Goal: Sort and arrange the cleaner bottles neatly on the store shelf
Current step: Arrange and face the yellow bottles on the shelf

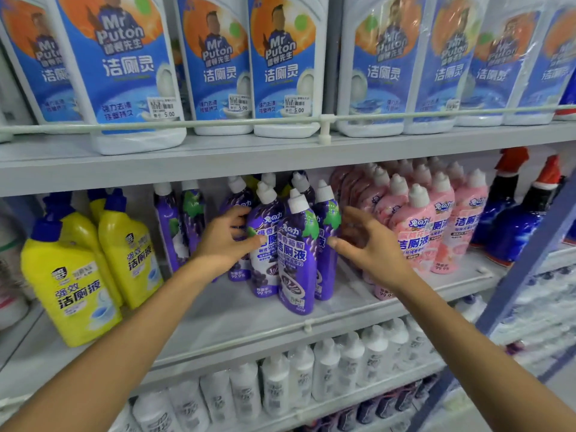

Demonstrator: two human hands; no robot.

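On the middle shelf [218,316], between yellow bottles [74,285] and pink bottles [414,232], a tight cluster of purple bottles [297,260]: slim, tapered, with white angled caps, grape pictures and white Chinese lettering on glossy sleeves. Upright but unevenly staggered, the front one nearest the shelf edge. Left hand [226,241] curled on the left purple bottle [266,269], thumb across its label, fingers round its far side. Right hand [371,244] spread and relaxed, thumb tip touching the cluster's right side, gripping nothing.
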